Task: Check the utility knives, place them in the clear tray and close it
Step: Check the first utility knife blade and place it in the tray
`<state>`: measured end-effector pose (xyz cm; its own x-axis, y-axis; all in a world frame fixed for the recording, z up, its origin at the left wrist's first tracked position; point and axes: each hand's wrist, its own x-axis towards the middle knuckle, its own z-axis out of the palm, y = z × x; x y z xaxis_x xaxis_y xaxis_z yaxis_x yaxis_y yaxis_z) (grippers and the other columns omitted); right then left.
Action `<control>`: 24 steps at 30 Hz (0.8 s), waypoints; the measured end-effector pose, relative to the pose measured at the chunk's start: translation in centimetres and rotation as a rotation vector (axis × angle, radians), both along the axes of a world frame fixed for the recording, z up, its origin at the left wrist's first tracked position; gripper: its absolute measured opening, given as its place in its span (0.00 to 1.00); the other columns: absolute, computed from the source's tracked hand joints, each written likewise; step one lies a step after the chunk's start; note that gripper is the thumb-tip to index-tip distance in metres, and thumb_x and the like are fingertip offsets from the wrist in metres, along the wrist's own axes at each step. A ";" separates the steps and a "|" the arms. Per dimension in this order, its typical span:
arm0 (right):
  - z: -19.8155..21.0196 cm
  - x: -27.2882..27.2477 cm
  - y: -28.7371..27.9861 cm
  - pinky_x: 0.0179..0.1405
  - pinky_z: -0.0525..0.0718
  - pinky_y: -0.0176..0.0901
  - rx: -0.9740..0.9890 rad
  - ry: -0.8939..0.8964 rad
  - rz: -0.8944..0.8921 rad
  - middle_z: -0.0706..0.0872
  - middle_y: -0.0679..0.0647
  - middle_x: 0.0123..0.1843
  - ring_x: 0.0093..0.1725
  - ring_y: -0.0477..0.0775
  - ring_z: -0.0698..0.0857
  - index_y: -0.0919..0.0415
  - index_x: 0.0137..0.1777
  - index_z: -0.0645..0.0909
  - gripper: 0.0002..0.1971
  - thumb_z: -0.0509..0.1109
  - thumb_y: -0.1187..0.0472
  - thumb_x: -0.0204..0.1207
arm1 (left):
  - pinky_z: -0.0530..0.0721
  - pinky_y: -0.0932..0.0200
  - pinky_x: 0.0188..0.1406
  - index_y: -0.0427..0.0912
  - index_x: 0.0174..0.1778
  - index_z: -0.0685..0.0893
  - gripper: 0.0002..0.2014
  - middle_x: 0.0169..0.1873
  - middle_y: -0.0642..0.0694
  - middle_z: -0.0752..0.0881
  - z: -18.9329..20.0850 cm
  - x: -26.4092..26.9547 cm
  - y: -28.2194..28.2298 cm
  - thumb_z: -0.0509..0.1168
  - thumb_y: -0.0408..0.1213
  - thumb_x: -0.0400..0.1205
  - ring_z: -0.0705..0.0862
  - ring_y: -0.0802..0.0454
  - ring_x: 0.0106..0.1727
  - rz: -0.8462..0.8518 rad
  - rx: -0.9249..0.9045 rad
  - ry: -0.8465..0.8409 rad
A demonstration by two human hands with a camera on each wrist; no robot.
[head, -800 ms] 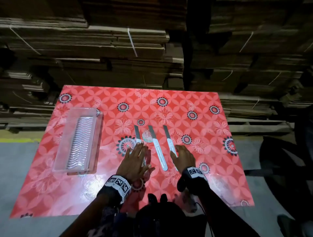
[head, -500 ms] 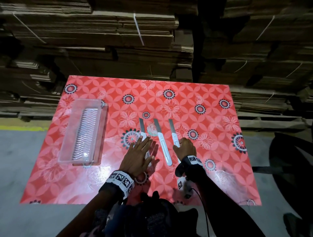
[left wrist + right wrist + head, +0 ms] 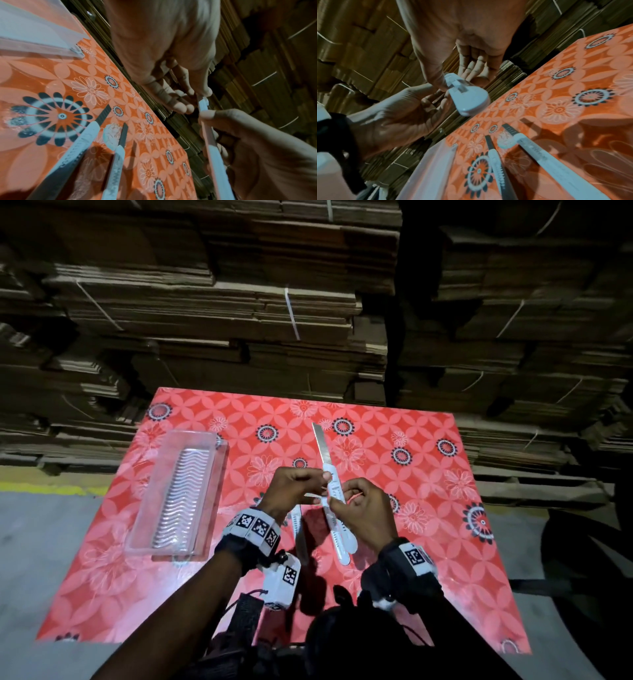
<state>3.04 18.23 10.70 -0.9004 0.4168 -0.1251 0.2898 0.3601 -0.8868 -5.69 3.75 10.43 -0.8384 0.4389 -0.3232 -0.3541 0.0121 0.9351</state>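
Note:
Both hands hold one white utility knife (image 3: 320, 445) above the table, its blade extended and pointing away from me. My right hand (image 3: 342, 498) grips the handle (image 3: 467, 100). My left hand (image 3: 322, 484) pinches the knife near the slider (image 3: 203, 104). Two more white knives lie on the red cloth below the hands, one (image 3: 80, 143) to the left and one (image 3: 116, 162) to the right; in the head view the hands hide most of both. The clear tray (image 3: 191, 434), with a ribbed floor, sits open at the left with nothing in it.
The red floral cloth (image 3: 428, 542) covers the table. Tied stacks of flattened cardboard (image 3: 239, 302) rise close behind its far edge. Grey floor with a yellow line (image 3: 44, 489) lies to the left. A dark object (image 3: 589, 542) stands at the right.
The right hand has picked the right-hand knife up off the cloth. The left hand has left the left knife and joined it on the raised knife. The blade now stands further out.

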 end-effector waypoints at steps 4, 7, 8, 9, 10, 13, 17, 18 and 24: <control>1.6 -0.6 -0.5 0.30 0.79 0.40 -0.221 0.012 0.016 0.82 0.51 0.36 0.32 0.48 0.79 0.61 0.46 0.84 0.10 0.80 0.62 0.68 | 0.86 0.62 0.33 0.34 0.45 0.91 0.06 0.33 0.41 0.89 1.3 -0.5 -0.3 0.74 0.32 0.75 0.88 0.50 0.35 0.049 0.078 -0.016; 2.9 -1.2 -0.5 0.36 0.85 0.39 -0.473 0.012 0.017 0.85 0.61 0.44 0.41 0.56 0.84 0.68 0.52 0.85 0.08 0.75 0.68 0.74 | 0.87 0.62 0.36 0.32 0.47 0.90 0.08 0.35 0.40 0.91 2.2 -1.1 -0.7 0.73 0.32 0.76 0.89 0.50 0.36 0.078 0.108 -0.008; 3.3 -1.5 -0.5 0.36 0.86 0.38 -0.533 0.005 0.008 0.86 0.62 0.47 0.42 0.55 0.85 0.69 0.53 0.86 0.09 0.74 0.66 0.75 | 0.89 0.61 0.39 0.31 0.48 0.90 0.08 0.36 0.40 0.92 2.4 -1.3 -0.8 0.73 0.31 0.76 0.90 0.50 0.38 0.082 0.120 -0.008; 3.6 -1.7 -0.5 0.35 0.86 0.37 -0.588 -0.005 0.000 0.87 0.62 0.48 0.43 0.54 0.85 0.70 0.54 0.86 0.11 0.74 0.64 0.76 | 0.90 0.59 0.42 0.31 0.48 0.90 0.07 0.37 0.40 0.92 2.6 -1.5 -0.9 0.73 0.31 0.76 0.90 0.49 0.39 0.083 0.135 -0.007; 4.0 -2.0 -0.6 0.34 0.85 0.36 -0.628 -0.022 -0.002 0.87 0.62 0.48 0.43 0.53 0.85 0.70 0.55 0.86 0.13 0.74 0.61 0.76 | 0.90 0.57 0.46 0.31 0.47 0.90 0.07 0.37 0.41 0.92 2.9 -1.7 -0.9 0.73 0.31 0.76 0.90 0.49 0.40 0.081 0.146 -0.004; 4.6 -2.6 -1.0 0.37 0.88 0.40 -0.652 -0.040 0.034 0.90 0.61 0.46 0.42 0.52 0.87 0.69 0.55 0.87 0.17 0.71 0.54 0.78 | 0.90 0.56 0.46 0.30 0.49 0.90 0.09 0.38 0.41 0.92 3.6 -2.0 -0.8 0.74 0.30 0.75 0.91 0.48 0.42 0.059 0.175 0.007; 5.1 -3.1 -1.5 0.38 0.86 0.46 -0.702 0.004 0.027 0.90 0.62 0.39 0.34 0.55 0.87 0.70 0.50 0.88 0.18 0.69 0.52 0.80 | 0.88 0.61 0.39 0.29 0.48 0.89 0.08 0.39 0.40 0.91 4.3 -1.9 -0.3 0.74 0.27 0.74 0.90 0.49 0.39 0.068 0.208 -0.003; 5.3 -3.2 -1.6 0.35 0.84 0.44 -0.726 0.007 0.017 0.89 0.61 0.36 0.31 0.54 0.85 0.71 0.49 0.87 0.17 0.69 0.53 0.80 | 0.88 0.62 0.38 0.29 0.47 0.89 0.08 0.38 0.41 0.91 4.4 -2.0 -0.2 0.74 0.27 0.74 0.89 0.50 0.39 0.069 0.207 -0.010; 5.9 -3.5 -1.7 0.24 0.82 0.37 -0.713 -0.003 -0.055 0.85 0.62 0.31 0.23 0.50 0.82 0.75 0.48 0.85 0.13 0.67 0.62 0.81 | 0.87 0.64 0.37 0.32 0.44 0.90 0.04 0.33 0.45 0.91 4.5 -1.9 -0.4 0.74 0.27 0.74 0.88 0.54 0.34 0.041 0.193 -0.007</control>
<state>-0.42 16.52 16.60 -0.8797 0.2771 -0.3865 0.2941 -0.3217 -0.9000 -7.55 3.34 14.96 -0.8551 0.4585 -0.2421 -0.3569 -0.1818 0.9163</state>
